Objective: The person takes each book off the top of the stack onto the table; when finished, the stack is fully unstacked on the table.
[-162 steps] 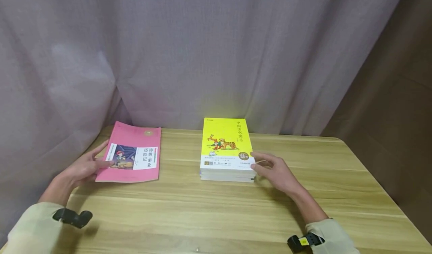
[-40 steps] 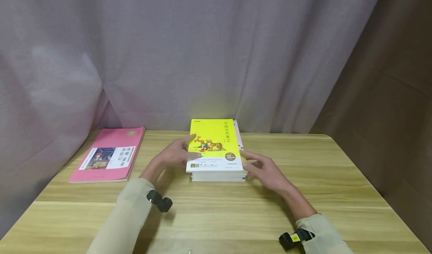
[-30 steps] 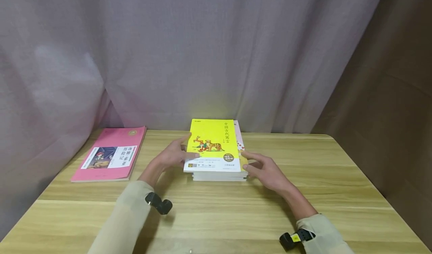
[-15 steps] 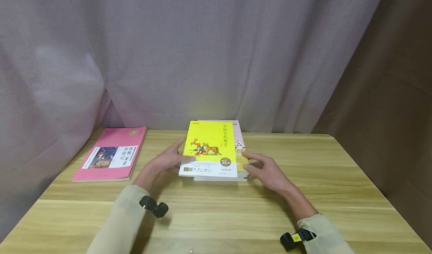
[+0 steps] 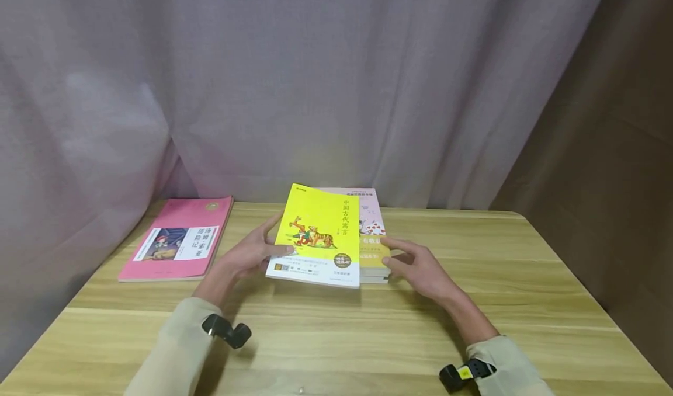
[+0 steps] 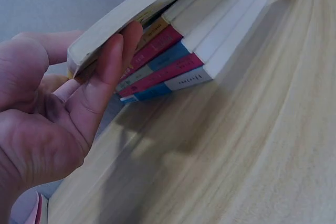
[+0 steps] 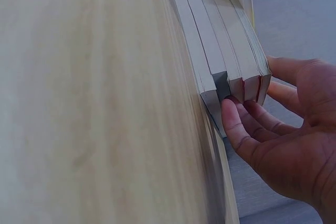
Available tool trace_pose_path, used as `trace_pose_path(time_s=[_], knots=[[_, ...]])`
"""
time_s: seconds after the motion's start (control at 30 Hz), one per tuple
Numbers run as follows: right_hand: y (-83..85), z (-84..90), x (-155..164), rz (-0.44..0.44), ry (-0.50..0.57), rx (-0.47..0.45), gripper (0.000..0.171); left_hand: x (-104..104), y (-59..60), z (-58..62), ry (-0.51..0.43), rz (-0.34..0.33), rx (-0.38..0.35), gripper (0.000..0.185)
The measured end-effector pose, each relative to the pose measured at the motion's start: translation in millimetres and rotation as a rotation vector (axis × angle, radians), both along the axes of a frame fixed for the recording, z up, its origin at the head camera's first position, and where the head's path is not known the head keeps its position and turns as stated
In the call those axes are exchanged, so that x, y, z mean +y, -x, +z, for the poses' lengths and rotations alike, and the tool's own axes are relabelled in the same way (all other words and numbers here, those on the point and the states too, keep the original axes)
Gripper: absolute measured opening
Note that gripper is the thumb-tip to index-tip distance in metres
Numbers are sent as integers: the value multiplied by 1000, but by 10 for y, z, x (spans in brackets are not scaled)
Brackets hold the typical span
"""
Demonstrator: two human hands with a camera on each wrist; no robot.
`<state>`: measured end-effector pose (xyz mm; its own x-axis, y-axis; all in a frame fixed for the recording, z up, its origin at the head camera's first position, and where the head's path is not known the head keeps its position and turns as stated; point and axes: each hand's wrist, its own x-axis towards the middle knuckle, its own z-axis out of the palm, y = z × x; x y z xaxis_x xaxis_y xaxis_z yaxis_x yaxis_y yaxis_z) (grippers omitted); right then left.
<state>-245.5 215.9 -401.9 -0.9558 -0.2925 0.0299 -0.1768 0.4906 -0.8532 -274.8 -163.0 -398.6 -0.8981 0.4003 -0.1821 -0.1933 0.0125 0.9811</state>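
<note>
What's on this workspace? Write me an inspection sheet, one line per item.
Surface: wooden table, pale grain.
Job's things: yellow book, lifted at its left edge and shifted left of the stack of books beneath it; the stack's spines show in the left wrist view.
Clutter: pink book lying flat at the left, apart from the stack.
Grippers: left hand holds the yellow book's left edge, fingers under it; right hand has its fingertips against the stack's right edge.
Cables: nothing seen; a black device sits on each wrist.
Surroundings: grey curtain behind the table, brown panel at the right.
</note>
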Motion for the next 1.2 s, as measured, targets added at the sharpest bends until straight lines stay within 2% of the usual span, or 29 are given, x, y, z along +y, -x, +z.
trace_pose_path(time_s=[0.27,0.77,0.97,1.1,1.2], knots=[[-9,20,-13,-4,-9,5,56,-107,-39,110,-39,31,46,105],[-8,38,32,-10,-7,3,57,-494,-95,381,-55,65,161,105],[-5,41,31,-9,-14,1,57,-680,-133,481,-53,80,159,106],[-1,41,29,-7,-13,2,57,-788,-154,486,-14,92,148,106],[-1,34,30,-12,-12,0,56,-860,-167,442,31,101,139,106]])
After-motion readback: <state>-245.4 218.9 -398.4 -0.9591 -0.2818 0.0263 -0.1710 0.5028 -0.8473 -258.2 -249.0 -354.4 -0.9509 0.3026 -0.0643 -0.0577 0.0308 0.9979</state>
